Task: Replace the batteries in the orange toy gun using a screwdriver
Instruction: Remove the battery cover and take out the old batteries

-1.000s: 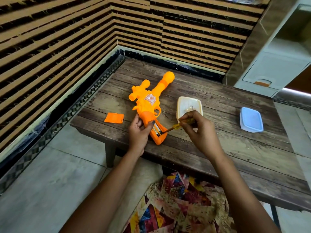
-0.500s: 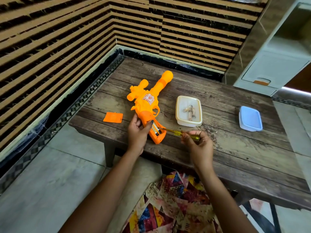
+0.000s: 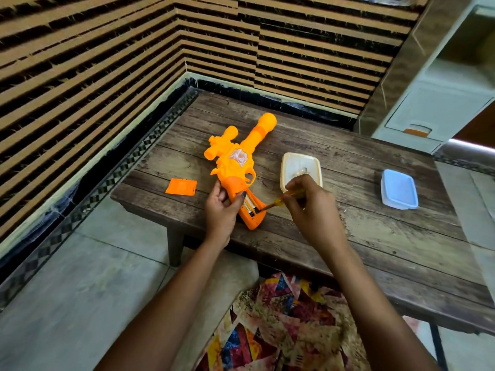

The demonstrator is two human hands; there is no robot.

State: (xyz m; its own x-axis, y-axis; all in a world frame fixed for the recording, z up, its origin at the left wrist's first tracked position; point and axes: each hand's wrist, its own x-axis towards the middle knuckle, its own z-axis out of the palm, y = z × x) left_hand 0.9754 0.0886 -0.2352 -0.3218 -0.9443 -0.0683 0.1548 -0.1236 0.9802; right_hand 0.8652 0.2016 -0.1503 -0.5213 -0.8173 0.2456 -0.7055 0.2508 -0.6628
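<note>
The orange toy gun (image 3: 237, 162) lies flat on the wooden table (image 3: 348, 236), barrel pointing away from me. Its grip has an open battery compartment (image 3: 250, 206) with batteries showing inside. My left hand (image 3: 221, 210) grips the gun's handle from the left, thumb over the top. My right hand (image 3: 310, 207) pinches a yellow-handled screwdriver (image 3: 278, 202), whose tip reaches into the compartment. The loose orange battery cover (image 3: 181, 186) lies on the table left of the gun.
A cream open container (image 3: 300, 167) with small metal parts sits behind my right hand. A blue-lidded box (image 3: 399, 188) stands further right. Striped walls close in behind and left. A patterned cloth (image 3: 281, 325) covers my lap below the table edge.
My right hand moved up and left from the table's front, bringing the screwdriver tip back into the battery compartment. The left hand kept its hold on the gun.
</note>
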